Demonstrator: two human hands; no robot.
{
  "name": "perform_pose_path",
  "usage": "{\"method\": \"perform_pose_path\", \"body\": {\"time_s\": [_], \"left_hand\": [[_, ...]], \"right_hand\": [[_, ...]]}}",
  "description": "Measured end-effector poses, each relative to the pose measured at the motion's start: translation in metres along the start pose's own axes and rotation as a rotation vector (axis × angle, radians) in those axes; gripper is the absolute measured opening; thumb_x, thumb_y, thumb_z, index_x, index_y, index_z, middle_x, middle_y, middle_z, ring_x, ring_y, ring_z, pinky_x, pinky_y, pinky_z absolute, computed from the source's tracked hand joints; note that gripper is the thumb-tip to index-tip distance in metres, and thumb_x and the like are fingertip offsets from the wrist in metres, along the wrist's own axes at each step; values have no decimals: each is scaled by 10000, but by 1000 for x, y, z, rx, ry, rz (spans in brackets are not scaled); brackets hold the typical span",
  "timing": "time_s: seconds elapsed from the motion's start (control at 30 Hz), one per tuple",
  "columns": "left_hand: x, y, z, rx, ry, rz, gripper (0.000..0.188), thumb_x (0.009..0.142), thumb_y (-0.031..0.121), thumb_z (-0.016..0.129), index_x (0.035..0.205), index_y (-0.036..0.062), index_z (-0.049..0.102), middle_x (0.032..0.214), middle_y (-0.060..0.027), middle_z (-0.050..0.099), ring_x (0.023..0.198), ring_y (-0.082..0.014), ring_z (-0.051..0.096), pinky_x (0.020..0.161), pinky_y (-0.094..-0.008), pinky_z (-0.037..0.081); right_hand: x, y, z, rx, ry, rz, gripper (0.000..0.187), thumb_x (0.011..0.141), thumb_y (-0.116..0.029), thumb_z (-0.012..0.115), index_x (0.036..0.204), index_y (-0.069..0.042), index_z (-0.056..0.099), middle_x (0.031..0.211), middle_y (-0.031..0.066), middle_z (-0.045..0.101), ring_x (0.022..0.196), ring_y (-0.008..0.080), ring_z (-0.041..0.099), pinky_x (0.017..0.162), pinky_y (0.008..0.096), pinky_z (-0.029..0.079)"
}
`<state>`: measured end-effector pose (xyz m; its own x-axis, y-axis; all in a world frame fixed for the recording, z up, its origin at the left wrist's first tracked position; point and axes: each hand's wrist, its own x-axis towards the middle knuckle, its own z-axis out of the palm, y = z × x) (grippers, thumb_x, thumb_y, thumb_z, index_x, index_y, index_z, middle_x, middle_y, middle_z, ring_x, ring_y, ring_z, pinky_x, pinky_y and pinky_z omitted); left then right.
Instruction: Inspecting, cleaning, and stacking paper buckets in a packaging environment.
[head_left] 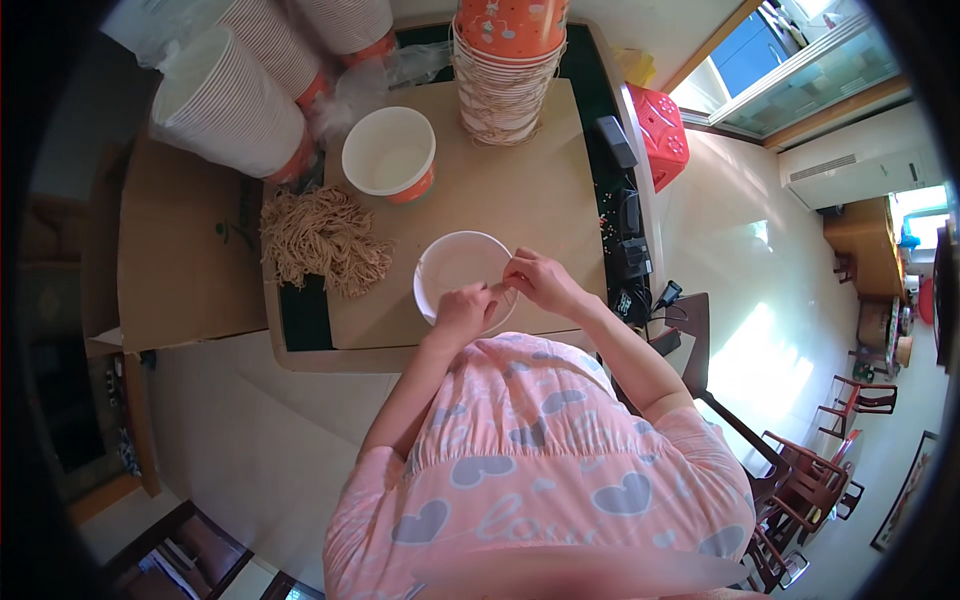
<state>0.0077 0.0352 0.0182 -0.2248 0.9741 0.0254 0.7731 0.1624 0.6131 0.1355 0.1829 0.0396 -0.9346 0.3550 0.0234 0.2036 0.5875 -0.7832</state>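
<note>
A white paper bucket (440, 275) stands near me on the brown board, its open mouth facing up. My left hand (468, 308) lies over its near right rim with the fingers closed. At the right rim, my right hand (540, 280) pinches with thumb and forefinger, and its fingertips meet those of the left. What they pinch is too small to make out. A heap of beige strings (325, 240) lies to the left. Beyond it is another paper bucket (388, 152), white inside and orange outside. A tall stack of paper buckets with strings (508, 95) rises at the back.
More nested bucket stacks (235, 110) in clear plastic lean at the back left. A cardboard box (185, 250) stands left of the table. Black power adapters and cables (630, 250) line the table's right edge. A red stool (657, 135) is beyond it.
</note>
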Motion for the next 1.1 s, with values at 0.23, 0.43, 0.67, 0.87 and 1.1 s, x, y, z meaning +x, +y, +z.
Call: {"method": "perform_pose_path", "body": {"time_s": [0.23, 0.43, 0.67, 0.87, 1.1], "left_hand": [[3, -1, 2, -307, 31, -78, 87, 789, 133, 680, 843, 73, 648, 750, -49, 604, 614, -178, 594, 557, -315, 472], [6, -11, 7, -1076, -158, -483, 165, 872, 169, 615, 794, 26, 640, 739, -16, 609, 551, -68, 524, 470, -209, 372], [8, -14, 3, -1530, -188, -798, 91, 874, 137, 599, 879, 52, 630, 801, -16, 624, 551, -65, 488, 450, -172, 330], [7, -16, 8, -1590, -189, -861, 97, 873, 143, 599, 898, 55, 630, 814, -20, 615, 574, -76, 496, 456, -196, 350], [7, -13, 9, -1620, -160, -865, 110, 872, 146, 603, 903, 46, 637, 830, -26, 625, 572, -81, 494, 467, -206, 367]], "right_hand": [[-9, -9, 2, -16, -12, 18, 68, 803, -108, 600, 822, -42, 601, 843, 112, 572, 774, 306, 596, 672, 373, 493], [-21, -14, 14, 41, 120, 96, 98, 847, -126, 577, 873, -31, 583, 844, 130, 566, 801, 338, 575, 686, 399, 475], [-25, -9, 28, 106, 243, 124, 92, 854, -115, 583, 864, -24, 575, 828, 142, 563, 774, 339, 573, 669, 387, 469], [-27, -19, 33, 172, 351, 190, 76, 821, -89, 630, 850, -31, 590, 810, 125, 573, 711, 303, 582, 624, 356, 476], [-25, -23, 41, -79, 513, 32, 75, 771, -49, 651, 846, -46, 647, 798, 96, 584, 743, 279, 575, 629, 362, 472]]}}
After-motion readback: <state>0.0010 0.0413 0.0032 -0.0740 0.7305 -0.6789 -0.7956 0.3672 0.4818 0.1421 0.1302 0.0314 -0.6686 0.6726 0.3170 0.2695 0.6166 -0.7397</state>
